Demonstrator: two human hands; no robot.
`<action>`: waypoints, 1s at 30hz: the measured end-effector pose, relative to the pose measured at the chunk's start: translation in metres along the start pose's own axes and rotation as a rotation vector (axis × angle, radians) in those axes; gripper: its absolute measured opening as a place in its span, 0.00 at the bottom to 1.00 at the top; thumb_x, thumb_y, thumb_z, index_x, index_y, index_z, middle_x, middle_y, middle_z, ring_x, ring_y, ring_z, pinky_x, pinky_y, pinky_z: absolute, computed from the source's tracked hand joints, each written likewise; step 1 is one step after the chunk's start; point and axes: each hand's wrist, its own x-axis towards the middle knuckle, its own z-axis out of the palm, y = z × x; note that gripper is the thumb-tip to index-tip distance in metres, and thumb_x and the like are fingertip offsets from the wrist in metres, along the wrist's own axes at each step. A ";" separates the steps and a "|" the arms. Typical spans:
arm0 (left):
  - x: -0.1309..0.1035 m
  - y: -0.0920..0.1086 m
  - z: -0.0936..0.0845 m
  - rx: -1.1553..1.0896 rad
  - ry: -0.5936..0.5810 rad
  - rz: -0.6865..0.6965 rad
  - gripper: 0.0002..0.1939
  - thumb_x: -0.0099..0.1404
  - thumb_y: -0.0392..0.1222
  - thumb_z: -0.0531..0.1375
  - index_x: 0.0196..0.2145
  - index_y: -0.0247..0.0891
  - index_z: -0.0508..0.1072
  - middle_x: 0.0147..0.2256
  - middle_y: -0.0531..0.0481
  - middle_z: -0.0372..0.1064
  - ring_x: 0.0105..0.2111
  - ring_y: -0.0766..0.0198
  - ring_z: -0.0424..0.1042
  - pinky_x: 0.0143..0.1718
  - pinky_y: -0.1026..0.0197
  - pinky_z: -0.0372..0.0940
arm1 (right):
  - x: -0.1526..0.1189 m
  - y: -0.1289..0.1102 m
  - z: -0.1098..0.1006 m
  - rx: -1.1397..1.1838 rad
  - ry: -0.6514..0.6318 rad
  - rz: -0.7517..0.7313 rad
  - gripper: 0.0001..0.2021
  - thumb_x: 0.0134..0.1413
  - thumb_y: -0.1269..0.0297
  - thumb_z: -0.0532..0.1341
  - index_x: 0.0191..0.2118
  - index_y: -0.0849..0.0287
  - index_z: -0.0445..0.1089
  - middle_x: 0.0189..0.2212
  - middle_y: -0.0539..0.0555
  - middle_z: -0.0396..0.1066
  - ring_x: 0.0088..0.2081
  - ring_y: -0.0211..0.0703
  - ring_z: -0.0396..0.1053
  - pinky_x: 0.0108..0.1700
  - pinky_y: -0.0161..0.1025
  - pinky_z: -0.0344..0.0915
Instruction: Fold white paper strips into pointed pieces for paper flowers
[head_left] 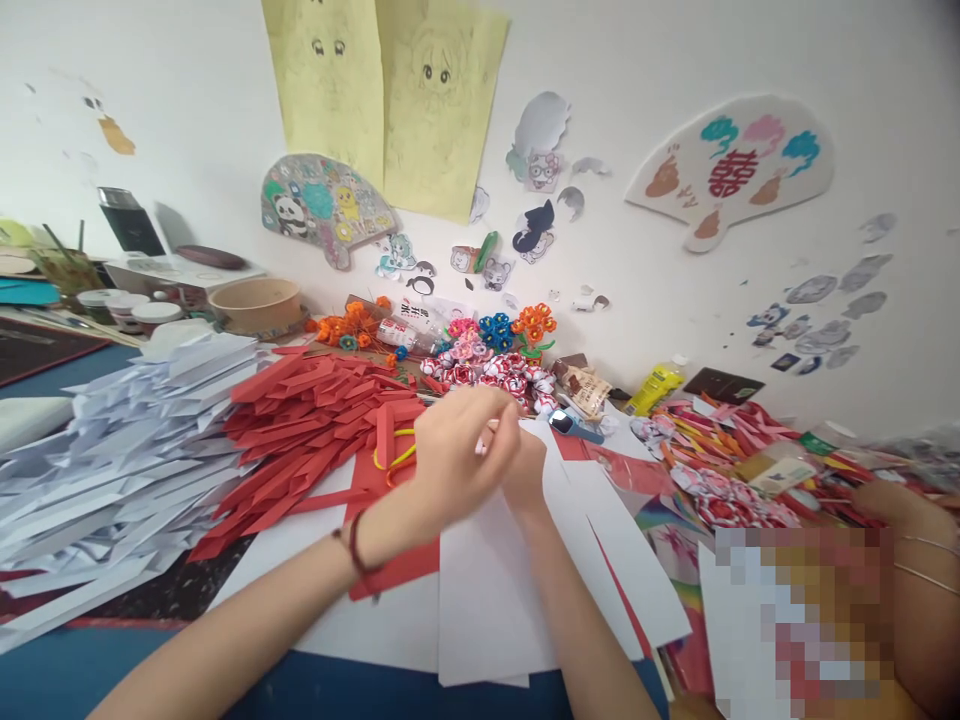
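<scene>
My left hand [463, 455] is curled closed above the white paper sheets [491, 600], a dark red band on its wrist. A small whitish bit shows between its fingers, too little to name. Right behind it is my right hand [527, 478], its fingers mostly hidden by the left, so I cannot see what they do. Just left of the hands lie the yellow loop handles [396, 458] of what look like scissors, on a red paper sheet [409, 570]. A pile of folded red paper strips [300, 425] spreads further left, next to a large pile of folded white strips [127, 470].
Red-and-white paper flowers [495, 375] and orange flowers [534, 323] stand by the wall. A blue watch [576, 428] and yellow bottle [656, 385] sit to the right. Another person's arm [926, 560] reaches in there. A round wooden container [255, 303] stands back left.
</scene>
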 end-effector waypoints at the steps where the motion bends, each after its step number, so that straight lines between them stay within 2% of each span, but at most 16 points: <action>1: 0.006 -0.018 0.006 0.118 0.007 0.020 0.12 0.69 0.41 0.50 0.37 0.39 0.72 0.39 0.46 0.72 0.41 0.59 0.70 0.45 0.55 0.63 | 0.000 0.000 0.001 0.025 -0.001 0.029 0.16 0.58 0.56 0.55 0.33 0.63 0.74 0.24 0.53 0.73 0.21 0.37 0.66 0.24 0.33 0.63; 3: 0.009 -0.056 0.018 0.244 -0.020 -0.062 0.11 0.67 0.40 0.52 0.45 0.37 0.68 0.48 0.43 0.68 0.49 0.55 0.66 0.49 0.53 0.61 | -0.001 0.001 0.003 0.115 -0.003 0.128 0.16 0.56 0.55 0.58 0.33 0.63 0.74 0.24 0.53 0.72 0.22 0.37 0.65 0.24 0.33 0.64; 5: 0.001 -0.085 0.028 0.241 -0.033 -0.221 0.13 0.67 0.41 0.52 0.48 0.36 0.65 0.47 0.41 0.68 0.46 0.56 0.68 0.44 0.55 0.64 | 0.000 0.002 0.006 0.188 0.000 0.185 0.15 0.54 0.54 0.60 0.33 0.63 0.74 0.25 0.53 0.71 0.23 0.37 0.65 0.26 0.34 0.64; 8: -0.013 -0.109 0.033 0.131 -0.099 -0.398 0.11 0.68 0.44 0.51 0.45 0.38 0.66 0.41 0.45 0.71 0.36 0.60 0.72 0.37 0.60 0.65 | 0.004 0.003 0.013 0.224 0.013 0.167 0.14 0.52 0.54 0.61 0.32 0.62 0.73 0.25 0.51 0.70 0.23 0.36 0.64 0.28 0.34 0.64; 10: -0.017 -0.115 0.031 0.087 -0.122 -0.423 0.09 0.68 0.43 0.51 0.40 0.39 0.68 0.36 0.48 0.73 0.33 0.62 0.72 0.36 0.62 0.64 | 0.008 0.004 0.018 0.251 0.019 0.166 0.14 0.52 0.53 0.61 0.31 0.62 0.73 0.24 0.50 0.68 0.23 0.36 0.64 0.27 0.34 0.64; 14: -0.014 -0.112 0.023 0.026 -0.132 -0.348 0.11 0.67 0.43 0.52 0.33 0.38 0.70 0.31 0.51 0.72 0.31 0.64 0.71 0.35 0.64 0.62 | 0.012 0.003 0.023 0.270 0.000 0.151 0.15 0.53 0.53 0.61 0.30 0.62 0.72 0.24 0.51 0.67 0.22 0.36 0.64 0.26 0.34 0.63; 17: -0.012 -0.103 0.019 -0.067 -0.149 -0.294 0.12 0.68 0.45 0.51 0.33 0.37 0.70 0.30 0.51 0.71 0.30 0.66 0.69 0.32 0.66 0.61 | 0.006 -0.003 0.019 0.260 0.010 0.117 0.14 0.54 0.54 0.61 0.32 0.61 0.73 0.26 0.51 0.67 0.23 0.36 0.64 0.27 0.35 0.64; 21: -0.014 -0.086 0.018 -0.153 -0.140 -0.245 0.12 0.69 0.46 0.51 0.34 0.37 0.70 0.31 0.50 0.70 0.31 0.66 0.68 0.35 0.66 0.61 | -0.001 -0.015 0.009 0.259 0.090 0.055 0.11 0.55 0.57 0.61 0.33 0.60 0.73 0.28 0.52 0.68 0.27 0.38 0.65 0.29 0.36 0.64; 30: -0.020 -0.064 0.013 -0.213 -0.015 -0.222 0.12 0.67 0.46 0.55 0.30 0.36 0.70 0.28 0.51 0.69 0.28 0.68 0.67 0.31 0.67 0.61 | -0.007 -0.040 -0.004 0.332 0.114 0.003 0.08 0.54 0.61 0.63 0.29 0.58 0.70 0.25 0.49 0.65 0.24 0.36 0.63 0.26 0.35 0.63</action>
